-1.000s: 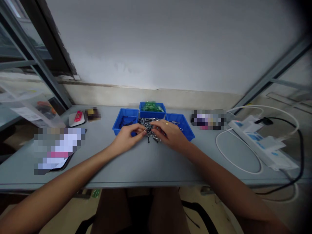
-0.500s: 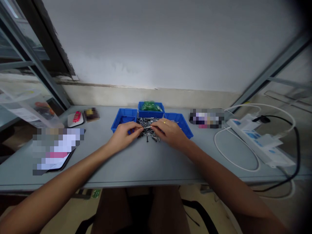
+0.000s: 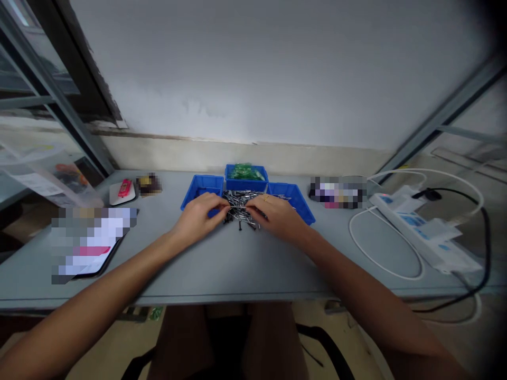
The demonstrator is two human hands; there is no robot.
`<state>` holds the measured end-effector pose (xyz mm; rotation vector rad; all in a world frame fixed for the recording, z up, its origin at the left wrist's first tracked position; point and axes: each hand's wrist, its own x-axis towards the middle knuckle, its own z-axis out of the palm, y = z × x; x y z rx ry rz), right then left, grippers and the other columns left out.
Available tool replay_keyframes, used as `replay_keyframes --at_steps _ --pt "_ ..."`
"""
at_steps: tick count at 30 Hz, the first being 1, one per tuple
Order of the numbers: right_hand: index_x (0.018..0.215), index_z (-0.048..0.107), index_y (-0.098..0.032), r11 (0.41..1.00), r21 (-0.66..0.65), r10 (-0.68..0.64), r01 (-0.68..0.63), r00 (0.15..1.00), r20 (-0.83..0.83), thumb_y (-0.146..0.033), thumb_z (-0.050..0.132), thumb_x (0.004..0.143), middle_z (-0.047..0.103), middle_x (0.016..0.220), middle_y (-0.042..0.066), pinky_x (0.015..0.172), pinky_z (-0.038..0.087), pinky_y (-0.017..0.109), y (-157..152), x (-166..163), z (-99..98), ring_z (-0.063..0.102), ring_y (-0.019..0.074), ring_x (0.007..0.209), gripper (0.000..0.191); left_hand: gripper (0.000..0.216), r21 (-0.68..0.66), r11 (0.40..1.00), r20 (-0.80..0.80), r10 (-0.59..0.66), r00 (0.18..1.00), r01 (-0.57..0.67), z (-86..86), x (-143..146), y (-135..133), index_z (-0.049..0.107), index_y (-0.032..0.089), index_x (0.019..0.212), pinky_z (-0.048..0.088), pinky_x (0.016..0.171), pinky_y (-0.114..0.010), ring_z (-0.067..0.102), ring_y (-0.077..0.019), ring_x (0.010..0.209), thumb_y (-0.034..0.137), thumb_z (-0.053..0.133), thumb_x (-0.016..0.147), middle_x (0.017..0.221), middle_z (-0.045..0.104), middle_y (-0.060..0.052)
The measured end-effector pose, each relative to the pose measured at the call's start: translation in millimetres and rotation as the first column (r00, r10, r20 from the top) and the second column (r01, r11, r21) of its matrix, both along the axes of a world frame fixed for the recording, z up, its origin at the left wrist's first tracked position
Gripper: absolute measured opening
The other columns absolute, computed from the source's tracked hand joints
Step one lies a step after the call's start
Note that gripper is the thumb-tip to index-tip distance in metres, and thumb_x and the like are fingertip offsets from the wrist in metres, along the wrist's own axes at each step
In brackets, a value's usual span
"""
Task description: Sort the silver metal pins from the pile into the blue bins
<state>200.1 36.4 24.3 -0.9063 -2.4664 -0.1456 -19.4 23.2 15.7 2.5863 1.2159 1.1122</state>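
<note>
A heap of small dark screws (image 3: pixel 240 205) lies on the grey table (image 3: pixel 237 264) in front of three blue bins. My left hand (image 3: pixel 199 217) rests at the heap's left edge, fingers curled into it. My right hand (image 3: pixel 277 215) sits on the heap's right side, fingers bent down among the screws, a ring on one finger. Whether either hand pinches a screw is hidden. The left blue bin (image 3: pixel 200 188) holds a few dark parts, the middle bin (image 3: pixel 245 179) holds green parts, and the right bin (image 3: pixel 295 200) lies behind my right hand.
A white power strip (image 3: pixel 420 227) with white and black cables (image 3: pixel 388 258) lies at the right. A phone-like device (image 3: pixel 91 243) sits at the left front, a small white and red object (image 3: pixel 123 192) behind it. Metal frame bars rise at both sides.
Both hands have settled lower onto the screw heap; the screw held between the fingertips half a second ago no longer shows.
</note>
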Motion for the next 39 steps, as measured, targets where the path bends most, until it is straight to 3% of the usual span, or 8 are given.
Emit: replay_keyframes --at_steps 4,8,12,16,22,26,30,39 --pt "0.091 0.059 -0.019 0.984 -0.01 -0.174 0.175 0.983 0.05 -0.027 0.037 0.09 0.064 0.088 0.005 0.073 0.04 0.028 11 19 11.3 0.057 0.0169 0.085 0.024 0.019 0.05 0.998 -0.123 -0.039 0.992 0.046 0.4 0 -3 0.06 0.017 0.094 0.045 0.075 -0.03 0.055 -0.0157 0.083 0.027 0.045 0.089 0.084 0.062 -0.004" --pt "0.087 0.061 -0.018 0.885 -0.046 -0.449 0.463 0.876 0.175 -0.029 0.04 0.086 0.065 0.086 0.008 0.066 0.039 0.03 29 53 16.2 0.058 0.0202 0.078 0.024 0.023 -0.097 0.976 -0.361 -0.219 0.907 0.197 -0.4 4 -10 0.06 0.017 0.099 0.046 0.072 -0.026 0.057 -0.0144 0.081 0.027 0.04 0.09 0.089 0.06 -0.005" --pt "0.088 0.064 -0.019 0.836 -0.15 -0.461 0.528 0.823 0.331 -0.034 0.044 0.085 0.066 0.083 0.008 0.063 0.039 0.03 39 70 9.0 0.058 0.0205 0.072 0.025 0.025 -0.16 0.977 -0.496 -0.203 0.845 0.141 -11.7 6 -11 0.06 0.02 0.1 0.046 0.063 -0.025 0.058 -0.0144 0.075 0.032 0.04 0.09 0.09 0.059 -0.004" --pt "0.092 0.063 -0.02 0.878 -0.117 -0.439 0.464 0.879 0.187 -0.031 0.042 0.086 0.067 0.088 0.007 0.065 0.04 0.03 38 63 6.4 0.059 0.0197 0.077 0.024 0.027 -0.137 0.986 -0.509 -0.153 0.847 0.096 -20.6 4 -7 0.059 0.02 0.105 0.044 0.059 -0.024 0.058 -0.0137 0.071 0.033 0.041 0.089 0.091 0.059 -0.005" --pt "0.094 0.06 -0.019 0.961 -0.053 -0.27 0.27 0.963 0.007 -0.023 0.039 0.088 0.066 0.089 0.006 0.072 0.041 0.031 30 41 8.2 0.058 0.0192 0.082 0.022 0.026 -0.11 0.992 -0.493 -0.109 0.863 0.062 -22.7 5 -6 0.061 0.019 0.103 0.042 0.056 -0.023 0.057 -0.0139 0.071 0.029 0.042 0.088 0.087 0.059 -0.005" --pt "0.094 0.059 -0.019 0.993 -0.094 -0.068 0.075 0.995 0.073 -0.022 0.038 0.09 0.064 0.09 0.005 0.073 0.041 0.028 19 23 1.9 0.057 0.0165 0.084 0.021 0.025 -0.117 0.991 -0.49 -0.109 0.865 0.059 -26.3 8 -6 0.061 0.019 0.103 0.041 0.056 -0.023 0.057 -0.0144 0.072 0.028 0.042 0.088 0.086 0.06 -0.005" --pt "0.093 0.058 -0.017 0.991 -0.133 0.033 -0.009 0.983 0.181 -0.023 0.039 0.09 0.062 0.087 0.004 0.072 0.039 0.027 8 8 -5.0 0.055 0.0157 0.083 0.02 0.025 -0.126 0.989 -0.497 -0.134 0.857 0.081 -28.0 9 -7 0.061 0.019 0.102 0.042 0.057 -0.024 0.058 -0.0158 0.076 0.028 0.043 0.088 0.088 0.06 -0.006" --pt "0.083 0.056 -0.017 0.996 -0.08 -0.006 0.039 0.926 0.378 -0.027 0.05 0.085 0.06 0.081 0.004 0.061 0.034 0.026 2 2 -18.1 0.054 0.0164 0.076 0.012 0.024 -0.14 0.988 -0.502 -0.13 0.855 0.068 -24.9 9 -7 0.062 0.02 0.097 0.042 0.058 -0.023 0.059 -0.0153 0.075 0.03 0.043 0.087 0.089 0.061 -0.005"
